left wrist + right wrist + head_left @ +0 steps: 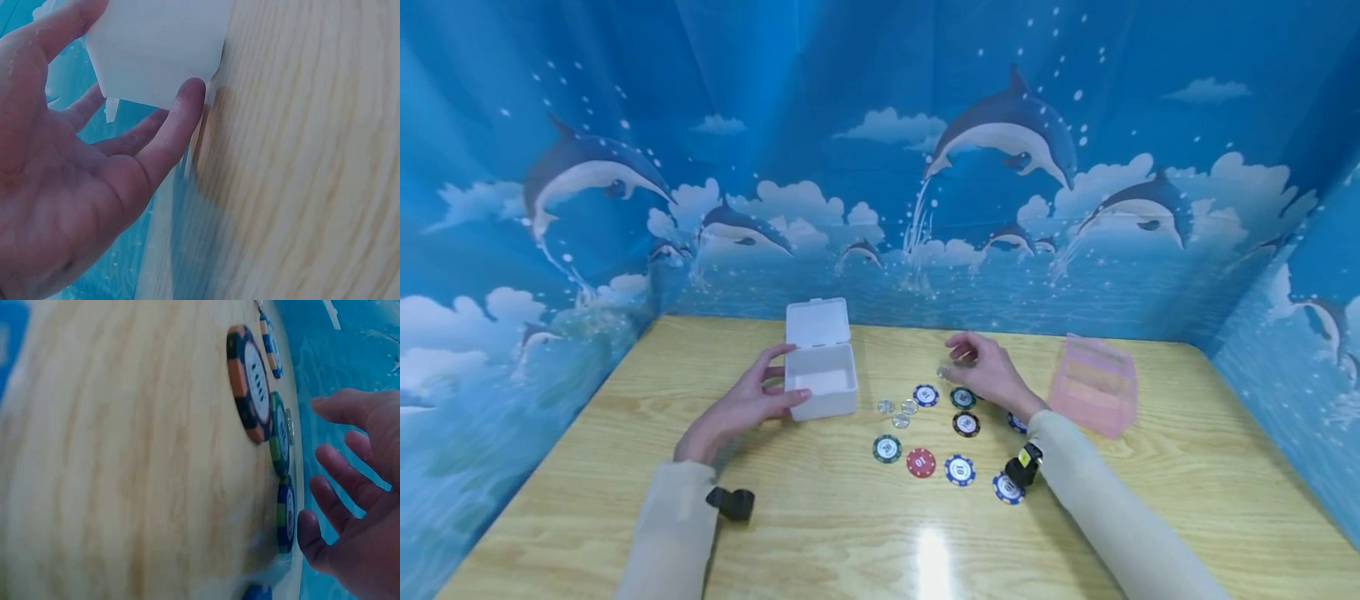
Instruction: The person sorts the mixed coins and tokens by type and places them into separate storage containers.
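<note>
A white plastic box [822, 379] stands on the table with its lid [817, 323] raised at the back. My left hand [758, 395] holds the box at its left side, thumb along the front and fingers behind; in the left wrist view, fingers touch the white box [159, 50]. My right hand [988, 367] hovers over the table's far part, fingers loosely bent and apart, holding nothing. Just beside its fingertips lies a silver coin [942, 373]. Beneath that hand is a green poker chip [962, 397], and a black-and-orange chip [251, 384] lies nearby.
Three silver coins [901, 422] lie right of the box. Several poker chips are spread about, including a red chip [921, 462], a blue chip [960, 470] and a green chip [887, 448]. A translucent pink box [1093, 385] stands right. A dolphin-print curtain [880, 208] surrounds the table.
</note>
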`<state>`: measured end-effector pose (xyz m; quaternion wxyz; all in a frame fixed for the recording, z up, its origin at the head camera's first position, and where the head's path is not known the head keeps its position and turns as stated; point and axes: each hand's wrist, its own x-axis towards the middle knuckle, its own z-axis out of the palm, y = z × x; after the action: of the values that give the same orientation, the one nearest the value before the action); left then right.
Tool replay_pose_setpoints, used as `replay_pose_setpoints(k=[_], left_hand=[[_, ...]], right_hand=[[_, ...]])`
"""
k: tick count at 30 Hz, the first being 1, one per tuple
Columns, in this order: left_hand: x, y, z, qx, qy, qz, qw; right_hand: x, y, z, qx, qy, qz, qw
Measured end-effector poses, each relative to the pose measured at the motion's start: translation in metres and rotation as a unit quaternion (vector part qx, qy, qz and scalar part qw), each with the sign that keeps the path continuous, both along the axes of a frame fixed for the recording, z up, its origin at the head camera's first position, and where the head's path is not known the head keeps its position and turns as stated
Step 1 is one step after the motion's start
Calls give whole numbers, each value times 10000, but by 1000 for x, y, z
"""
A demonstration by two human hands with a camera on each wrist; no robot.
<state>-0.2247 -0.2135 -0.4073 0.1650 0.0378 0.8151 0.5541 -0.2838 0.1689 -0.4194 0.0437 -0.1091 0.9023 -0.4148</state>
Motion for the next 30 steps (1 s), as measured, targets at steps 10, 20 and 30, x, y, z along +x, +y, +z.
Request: replay_pose_setpoints(k=[10, 20, 30], left_hand=[[-1, 2, -2, 110, -120, 64, 9998], [-1, 1, -2, 177, -124, 58, 9997], [0, 1, -2, 226, -171, 93, 9996]], right_hand=[[-11, -3, -5, 428, -162, 239, 9987], [-16, -12, 4, 720, -653, 252, 9949], [-17, -15, 2, 623, -809, 94, 9947]])
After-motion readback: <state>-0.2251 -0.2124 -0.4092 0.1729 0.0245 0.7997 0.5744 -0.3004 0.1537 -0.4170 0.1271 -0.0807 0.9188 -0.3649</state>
